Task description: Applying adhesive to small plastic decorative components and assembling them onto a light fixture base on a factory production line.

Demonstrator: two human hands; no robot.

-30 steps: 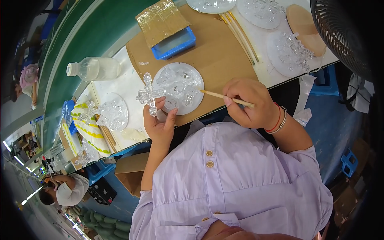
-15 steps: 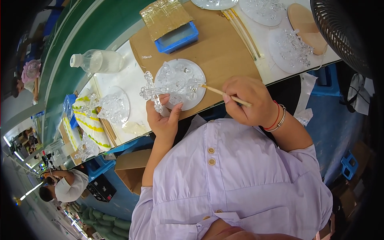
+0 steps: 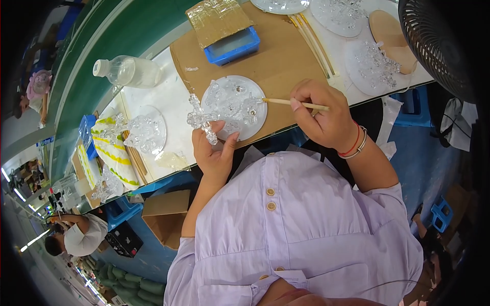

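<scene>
Between the fingertips and thumb of my left hand (image 3: 214, 157) is a clear cross-shaped plastic piece (image 3: 198, 119), held over the left side of a round white plate (image 3: 240, 135). More clear pieces (image 3: 229, 99) lie on that plate, and where the held piece ends among them is hard to tell. My right hand (image 3: 322, 113) is closed on a thin brush with a wooden handle (image 3: 286, 102). The brush tip points left and is at the plate's right edge, close to a clear piece; I cannot tell if it touches.
Beyond the plate stands a blue tub (image 3: 234, 50) partly covered by a taped cardboard flap (image 3: 218, 21), on brown cardboard (image 3: 286, 56). Several wooden-handled brushes (image 3: 314, 45) lie to its right. A clear bottle (image 3: 130, 71) is at left. A black fan (image 3: 434, 46) stands at far right.
The brush has swung from a slant to nearly level, and my right hand has risen slightly to the right. The cross-shaped piece has tilted a little in my left hand.
</scene>
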